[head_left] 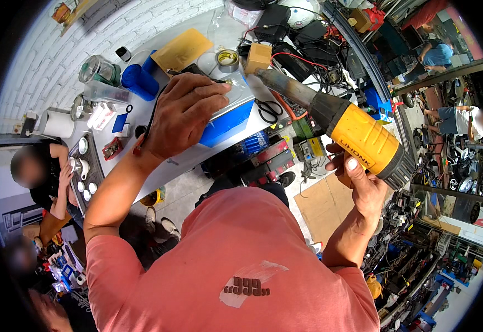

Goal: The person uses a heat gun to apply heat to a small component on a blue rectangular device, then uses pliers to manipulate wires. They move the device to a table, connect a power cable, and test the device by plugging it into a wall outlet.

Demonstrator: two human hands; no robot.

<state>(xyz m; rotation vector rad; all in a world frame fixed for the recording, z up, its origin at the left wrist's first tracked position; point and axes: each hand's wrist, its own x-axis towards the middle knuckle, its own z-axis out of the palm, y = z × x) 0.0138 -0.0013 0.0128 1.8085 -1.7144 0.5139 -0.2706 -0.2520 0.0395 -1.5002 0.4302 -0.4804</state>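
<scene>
A yellow-and-black heat gun point(366, 135) is in my right hand point(366, 191), its fingers wrapped round the grip below the body. The metal nozzle points up and left, over the worktable, toward the pack my left hand is on. My left hand point(186, 108) lies over a blue block-shaped pack point(229, 124) covered in see-through film. Its fingers curl down onto the pack's top, and their undersides are hidden. A black cable point(152, 113) runs up beside the left wrist, and a dark wire end shows by the fingertips. Black-handled scissors point(269, 110) lie right of the pack.
Tape point(227, 60), a small cardboard box point(258, 57), a brown envelope point(182, 50) and a blue cylinder point(140, 82) stand on the worktable point(167, 171). Tangled cables and black power units point(294, 61) fill its far right. A person point(50, 177) sits at a tea tray on the left.
</scene>
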